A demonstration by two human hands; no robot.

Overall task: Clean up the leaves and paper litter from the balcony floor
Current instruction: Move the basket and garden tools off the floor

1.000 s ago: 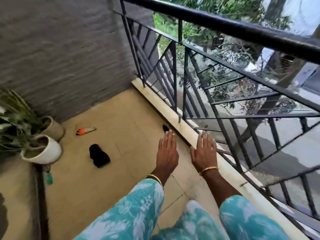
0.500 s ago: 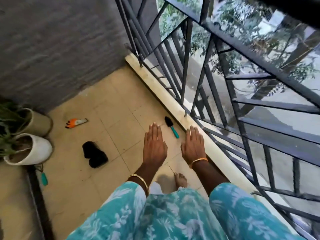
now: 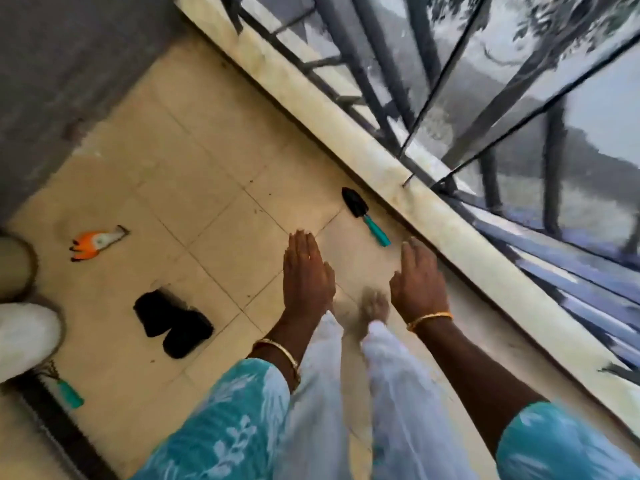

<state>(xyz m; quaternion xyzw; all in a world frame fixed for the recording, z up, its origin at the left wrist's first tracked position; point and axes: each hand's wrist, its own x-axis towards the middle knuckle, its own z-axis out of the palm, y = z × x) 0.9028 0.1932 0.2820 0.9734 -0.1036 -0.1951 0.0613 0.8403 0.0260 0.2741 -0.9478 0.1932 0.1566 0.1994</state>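
Both hands have dropped lower over the balcony floor (image 3: pixel 194 161) since half a second ago, and the view now tilts further down. Left hand (image 3: pixel 306 275) and right hand (image 3: pixel 417 280) hang side by side, apart, palms down, fingers straight, holding nothing. A small trowel (image 3: pixel 363 214) with a teal handle lies just beyond the right hand's fingertips, beside the pale curb under the railing. Well left of the trowel lie an orange glove (image 3: pixel 95 241) and a black cloth (image 3: pixel 173 322). Leaves or paper litter cannot be made out in the blur.
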